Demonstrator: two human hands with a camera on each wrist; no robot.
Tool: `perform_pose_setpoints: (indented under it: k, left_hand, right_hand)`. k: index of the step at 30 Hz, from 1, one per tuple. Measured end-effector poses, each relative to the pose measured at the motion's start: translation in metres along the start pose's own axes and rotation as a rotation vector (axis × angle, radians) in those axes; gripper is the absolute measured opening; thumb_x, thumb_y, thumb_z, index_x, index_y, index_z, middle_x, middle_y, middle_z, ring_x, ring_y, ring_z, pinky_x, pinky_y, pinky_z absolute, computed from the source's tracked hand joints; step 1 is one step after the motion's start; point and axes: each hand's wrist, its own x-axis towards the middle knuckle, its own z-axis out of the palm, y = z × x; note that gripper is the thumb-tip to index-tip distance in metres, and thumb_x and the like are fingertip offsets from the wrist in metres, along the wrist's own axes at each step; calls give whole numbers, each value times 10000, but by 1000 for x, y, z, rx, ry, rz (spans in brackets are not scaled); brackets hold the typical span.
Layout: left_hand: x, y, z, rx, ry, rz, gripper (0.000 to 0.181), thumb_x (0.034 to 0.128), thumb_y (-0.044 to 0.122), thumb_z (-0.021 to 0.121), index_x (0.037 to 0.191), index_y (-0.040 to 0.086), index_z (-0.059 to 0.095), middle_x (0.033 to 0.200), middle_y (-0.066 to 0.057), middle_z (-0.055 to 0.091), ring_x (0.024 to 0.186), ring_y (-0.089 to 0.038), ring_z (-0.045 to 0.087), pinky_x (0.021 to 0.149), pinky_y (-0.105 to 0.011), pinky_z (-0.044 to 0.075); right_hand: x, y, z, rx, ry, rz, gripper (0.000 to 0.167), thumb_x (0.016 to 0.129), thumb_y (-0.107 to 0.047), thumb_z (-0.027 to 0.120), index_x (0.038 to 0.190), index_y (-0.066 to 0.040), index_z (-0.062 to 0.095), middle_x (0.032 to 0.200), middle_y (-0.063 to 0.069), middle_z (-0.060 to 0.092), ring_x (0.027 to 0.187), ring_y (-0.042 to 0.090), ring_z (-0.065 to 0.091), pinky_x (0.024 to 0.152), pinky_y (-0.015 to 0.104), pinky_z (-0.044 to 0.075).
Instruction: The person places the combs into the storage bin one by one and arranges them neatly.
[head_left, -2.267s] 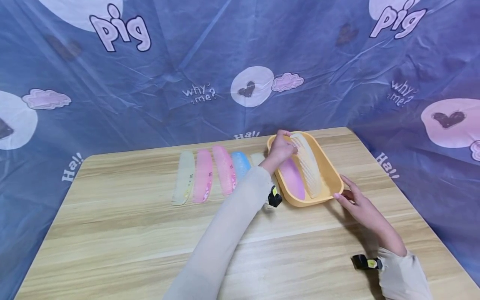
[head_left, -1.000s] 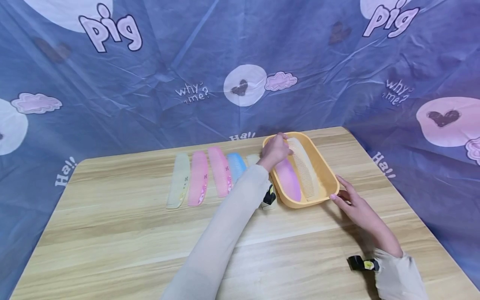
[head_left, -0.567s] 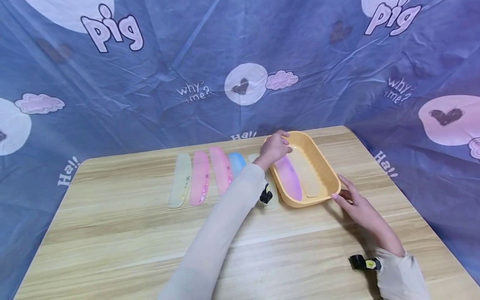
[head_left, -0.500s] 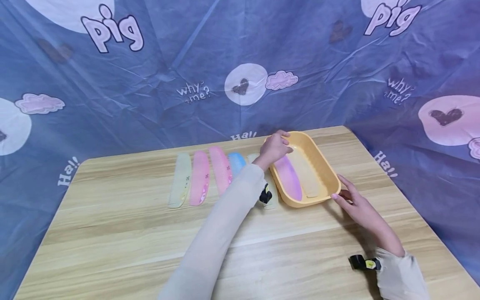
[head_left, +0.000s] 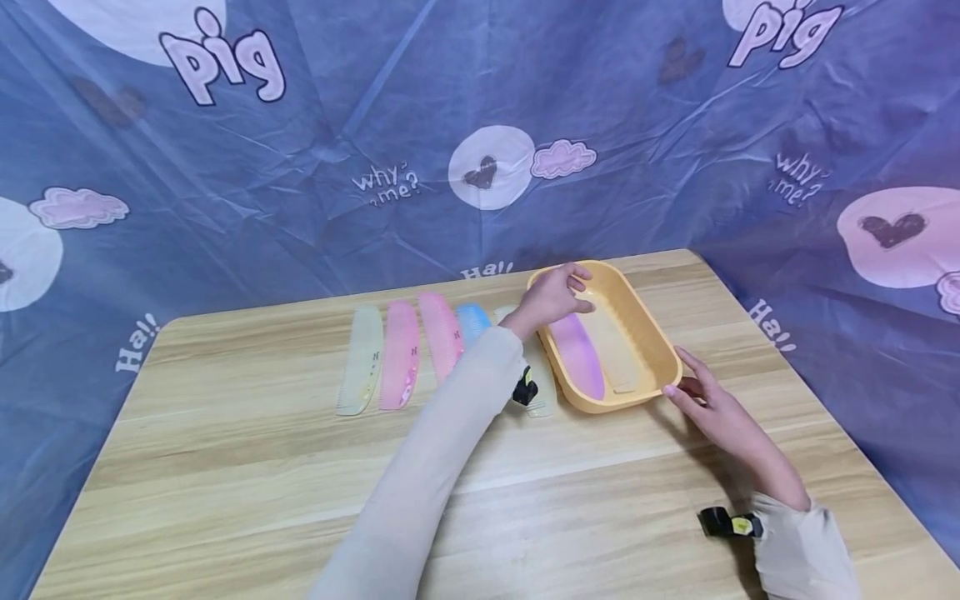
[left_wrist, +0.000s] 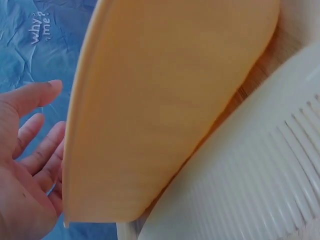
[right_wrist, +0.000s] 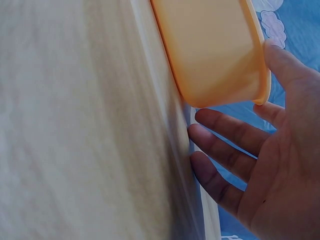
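Observation:
My left hand [head_left: 557, 293] hovers over the far left rim of a yellow tray [head_left: 654, 333], with fingers spread and nothing held. Inside the tray, a cream comb [head_left: 613, 354] lies flat on the bottom. To its left is a purple comb [head_left: 577, 354], whose upper end is hidden by the hand. At the near right corner, my right hand [head_left: 705, 408] holds the tray between thumb and index finger. Its other fingers stand off below the rim in the right wrist view. A pale comb [left_wrist: 240, 170] lies along the tray's outer left side, partly covered by the left arm.
Left of the tray, a pale green comb [head_left: 360, 358], a pink comb [head_left: 399, 354], another pink comb [head_left: 439, 333] and a blue comb [head_left: 474, 322] form a row on the wooden table [head_left: 247, 467]. A blue printed cloth [head_left: 337, 208] hangs behind.
The cream comb, earlier tilted up in my left hand, now lies flat in the tray, let go. The left hand has since opened a little and shifted right. My right hand has stayed at its corner.

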Motion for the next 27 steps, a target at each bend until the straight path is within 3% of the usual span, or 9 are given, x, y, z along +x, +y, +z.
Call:
perform_pose_setpoints:
  k: [6,16,27]
  left_hand:
    - [4,-4,0,127,-107,30,496,791,206,784,1244,139,594,1205,-34,660,1094,-150,611,859,-234,458]
    - [6,-3,3,175,-288,91,507,806,139,769,1271,118,567,1212,-34,659,1040,-143,620,873,-207,459]
    - [4,0,7,366,-384,38,467,815,192,753,1242,232,567,1159,124,653,1088,-49,578,955,-291,391]
  right_hand:
    - [0,-1,-2,-10,-10,23,665,1013,-255,494,1546,-117,121,1262,364,551,1013,-262,386,801,-2,348]
    - [1,-3,-3,-16,-14,31,672,1011,-270,495,1547,-115,119,1255,355,561,1007,-245,409,799,8,355]
    - [-1,-2,-2,-1,-19,47,676,1011,-268,496,1548,-120,112,1275,356,546,1009,-268,379,814,4,345]
